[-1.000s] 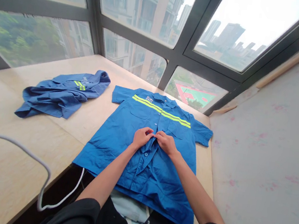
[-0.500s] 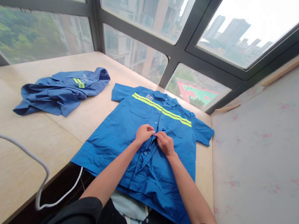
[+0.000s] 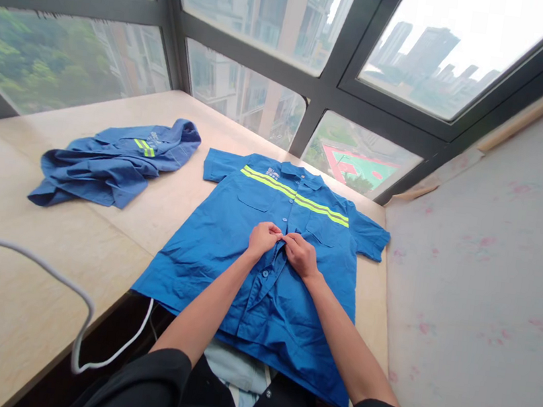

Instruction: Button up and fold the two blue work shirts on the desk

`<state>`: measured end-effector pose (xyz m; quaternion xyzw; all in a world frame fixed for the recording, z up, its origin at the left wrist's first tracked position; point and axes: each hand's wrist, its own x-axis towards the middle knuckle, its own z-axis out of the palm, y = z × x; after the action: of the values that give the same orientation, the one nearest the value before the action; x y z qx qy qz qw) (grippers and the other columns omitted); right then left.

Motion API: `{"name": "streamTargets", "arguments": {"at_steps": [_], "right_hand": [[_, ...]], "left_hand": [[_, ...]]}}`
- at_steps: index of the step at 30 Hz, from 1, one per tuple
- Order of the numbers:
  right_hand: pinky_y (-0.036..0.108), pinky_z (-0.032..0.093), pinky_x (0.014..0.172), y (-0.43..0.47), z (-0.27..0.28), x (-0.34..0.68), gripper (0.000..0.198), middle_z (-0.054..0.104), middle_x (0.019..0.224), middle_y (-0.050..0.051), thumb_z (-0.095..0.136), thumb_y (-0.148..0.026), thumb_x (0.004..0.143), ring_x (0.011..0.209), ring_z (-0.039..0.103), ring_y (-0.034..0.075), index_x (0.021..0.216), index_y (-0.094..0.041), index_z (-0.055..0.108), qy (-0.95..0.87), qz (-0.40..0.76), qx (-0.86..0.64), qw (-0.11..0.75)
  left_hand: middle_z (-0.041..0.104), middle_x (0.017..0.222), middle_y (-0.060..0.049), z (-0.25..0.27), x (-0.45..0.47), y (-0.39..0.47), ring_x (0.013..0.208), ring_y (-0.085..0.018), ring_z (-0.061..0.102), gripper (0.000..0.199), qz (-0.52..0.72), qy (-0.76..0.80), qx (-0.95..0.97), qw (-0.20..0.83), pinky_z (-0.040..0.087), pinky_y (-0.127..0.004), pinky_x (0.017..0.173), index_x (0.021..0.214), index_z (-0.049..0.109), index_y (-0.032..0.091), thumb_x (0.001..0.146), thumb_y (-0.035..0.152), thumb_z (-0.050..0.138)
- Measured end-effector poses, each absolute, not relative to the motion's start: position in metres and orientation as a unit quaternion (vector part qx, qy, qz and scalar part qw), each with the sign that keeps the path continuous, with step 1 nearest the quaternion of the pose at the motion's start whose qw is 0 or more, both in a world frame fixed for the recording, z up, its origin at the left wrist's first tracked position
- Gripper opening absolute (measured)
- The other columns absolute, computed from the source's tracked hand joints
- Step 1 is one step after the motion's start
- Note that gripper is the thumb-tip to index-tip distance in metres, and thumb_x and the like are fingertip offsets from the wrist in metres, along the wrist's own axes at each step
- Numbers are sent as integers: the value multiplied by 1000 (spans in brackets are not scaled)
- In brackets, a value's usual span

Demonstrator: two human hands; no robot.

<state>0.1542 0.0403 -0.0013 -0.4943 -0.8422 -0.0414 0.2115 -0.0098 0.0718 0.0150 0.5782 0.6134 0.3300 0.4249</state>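
Note:
A blue short-sleeved work shirt (image 3: 210,249) lies face up on the pale surface, collar toward the window, with a yellow-green reflective stripe (image 3: 297,198) across its chest. My left hand (image 3: 264,239) pinches the front placket at mid-shirt. Right against it, my right hand (image 3: 301,254) is also closed on the placket, the fingertips of both hands meeting. Whatever sits between the fingertips is hidden. One button (image 3: 265,273) shows just below my hands, and another button (image 3: 285,219) above them. Under my hands the front edge is slightly lifted and folded.
A second blue shirt (image 3: 101,168) lies crumpled on the pale sill (image 3: 132,232) to the left. A white cable (image 3: 43,261) loops over the sill's front edge. A papered wall (image 3: 470,290) bounds the right side, and framed windows (image 3: 254,34) stand behind.
The hands have drawn slightly closer together at the placket, fingertips now touching. The shirts stay where they were; the view has shifted a little.

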Motion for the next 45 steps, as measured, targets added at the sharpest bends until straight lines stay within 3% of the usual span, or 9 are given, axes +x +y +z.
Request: {"name": "streamTargets", "arguments": {"at_steps": [14, 24, 45], "right_hand": [[27, 53, 77, 46, -11, 155, 29, 71, 102, 8, 48, -18, 96, 87, 67, 18, 108, -23, 74, -846, -30, -437, 304], [26, 49, 68, 47, -14, 159, 31, 71, 92, 7, 46, -22, 100, 79, 65, 17, 116, -25, 73, -850, -22, -429, 306], [26, 51, 71, 46, -14, 157, 27, 71, 94, 7, 51, -21, 96, 81, 65, 17, 109, -23, 74, -841, -7, -435, 323]], "left_hand": [[76, 92, -3, 17, -2, 52, 89, -17, 69, 8, 364, 634, 583, 354, 48, -27, 82, 87, 72, 22, 84, 20, 65], [76, 88, -2, 11, 1, 49, 85, -18, 70, 6, 419, 630, 552, 350, 49, -28, 79, 84, 71, 22, 81, 17, 68], [76, 87, -1, 5, 4, 44, 83, -17, 70, 4, 449, 635, 546, 313, 49, -27, 79, 84, 72, 23, 82, 22, 68]]}}
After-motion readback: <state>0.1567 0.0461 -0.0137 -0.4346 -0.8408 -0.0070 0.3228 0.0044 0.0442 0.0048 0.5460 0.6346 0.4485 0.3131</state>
